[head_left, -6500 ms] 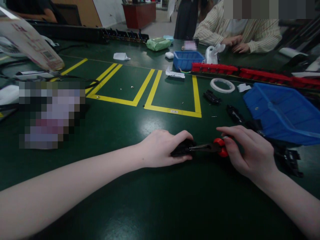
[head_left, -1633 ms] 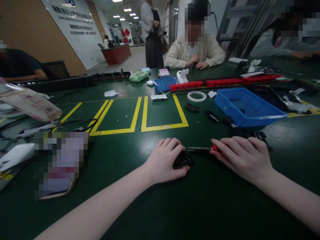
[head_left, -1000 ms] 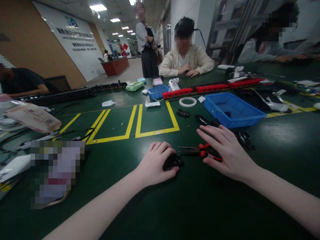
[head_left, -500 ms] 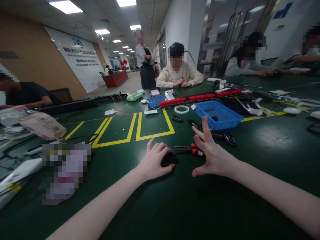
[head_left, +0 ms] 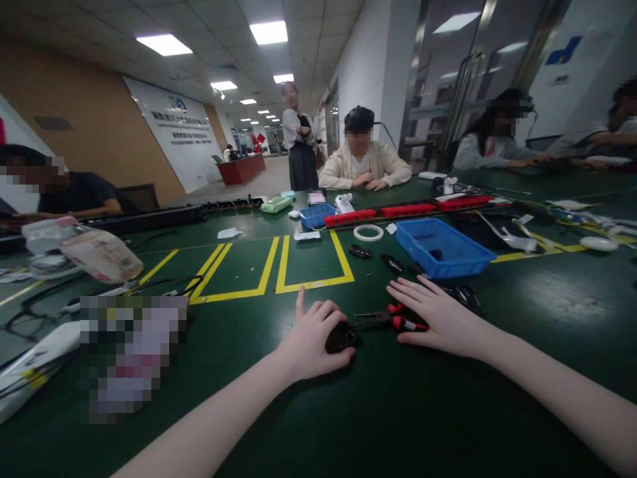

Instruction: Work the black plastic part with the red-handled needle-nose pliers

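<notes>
My left hand is closed around a black mouse on the green table, thumb at its near side and fingers over the far side; the index finger sticks up. To the right lie needle-nose pliers with red and black handles, jaws pointing left. My right hand is spread flat, palm down, over the handle ends, fingers stretched out. Whether it touches the pliers I cannot tell. Just beyond that hand lie black plastic parts, partly hidden by it.
A blue tray with a small dark piece inside stands beyond my right hand. A white ring, small black parts and a red strip lie farther back. Cables and bags crowd the left. Several people sit or stand around.
My right hand has come down from a raised, spread pose to lie flat over the pliers' handles. My left hand stays on the mouse. The view has tilted up slightly.
</notes>
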`<state>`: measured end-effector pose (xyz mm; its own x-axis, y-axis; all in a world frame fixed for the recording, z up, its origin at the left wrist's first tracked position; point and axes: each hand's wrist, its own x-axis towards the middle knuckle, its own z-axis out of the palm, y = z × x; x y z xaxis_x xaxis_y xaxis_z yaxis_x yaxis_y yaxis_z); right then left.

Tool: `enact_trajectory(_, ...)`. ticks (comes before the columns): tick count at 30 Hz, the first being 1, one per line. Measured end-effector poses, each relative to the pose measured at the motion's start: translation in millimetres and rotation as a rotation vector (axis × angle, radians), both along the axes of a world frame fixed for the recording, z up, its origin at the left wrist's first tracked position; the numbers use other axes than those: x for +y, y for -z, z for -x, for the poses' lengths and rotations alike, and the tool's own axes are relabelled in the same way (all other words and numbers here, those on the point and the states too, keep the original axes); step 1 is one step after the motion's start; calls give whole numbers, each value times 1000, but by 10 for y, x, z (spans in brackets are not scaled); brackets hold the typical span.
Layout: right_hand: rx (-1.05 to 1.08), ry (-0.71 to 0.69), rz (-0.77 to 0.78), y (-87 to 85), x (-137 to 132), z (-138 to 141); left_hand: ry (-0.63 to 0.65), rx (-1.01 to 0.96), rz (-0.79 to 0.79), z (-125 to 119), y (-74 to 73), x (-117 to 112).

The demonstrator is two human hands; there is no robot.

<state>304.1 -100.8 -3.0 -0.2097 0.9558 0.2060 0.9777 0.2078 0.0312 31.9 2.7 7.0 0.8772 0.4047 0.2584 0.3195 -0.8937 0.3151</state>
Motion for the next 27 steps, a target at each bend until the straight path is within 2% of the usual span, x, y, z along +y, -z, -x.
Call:
enact_trajectory(7, 21, 91, 32, -10, -72, -85, -13, 10, 44, 3, -46, -9)
enact_trajectory(11, 102, 156, 28, 126, -153, -165, 21, 6, 60, 5, -50, 17)
enact_trajectory(15, 185, 197, -96, 239, -206, -192, 20, -2, 81, 12, -42, 28)
enact_trajectory(20, 120, 157, -239, 169, -219, -110, -4, -34, 128, 9, -15, 29)
enact_trajectory(27, 55, 89, -313, 82, -264, -61, -13, -10, 131, -5, -35, 17)
